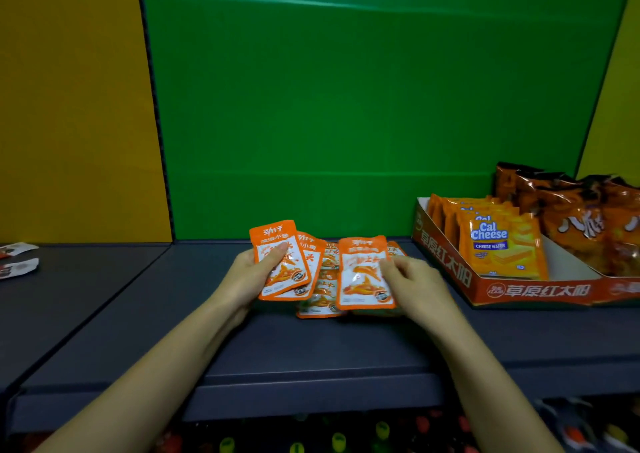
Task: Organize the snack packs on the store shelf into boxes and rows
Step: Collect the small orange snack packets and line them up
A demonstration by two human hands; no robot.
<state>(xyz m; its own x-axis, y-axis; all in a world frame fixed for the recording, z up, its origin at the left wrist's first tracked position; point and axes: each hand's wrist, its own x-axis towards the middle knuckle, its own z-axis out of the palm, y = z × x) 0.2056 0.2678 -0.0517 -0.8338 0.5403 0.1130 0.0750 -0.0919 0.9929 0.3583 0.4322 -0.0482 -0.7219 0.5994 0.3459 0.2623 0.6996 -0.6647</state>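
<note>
My left hand point(254, 276) grips two small orange-and-white snack packs point(282, 265), fanned and lifted off the dark shelf point(311, 348). My right hand point(414, 283) pinches the right edge of another orange snack pack point(362, 276), held just above a loose pile of the same packs point(323, 305) lying on the shelf between both hands. To the right stands an open red cardboard box point(526, 291) with a row of upright Cal Cheese wafer packs point(498, 248) inside.
Dark orange-brown bags point(588, 220) stand in a neighbouring box at the far right. Two white-and-red packs point(17, 262) lie on the left shelf section. A green back panel rises behind the shelf, with yellow panels at both sides. Colourful goods show on the lower shelf.
</note>
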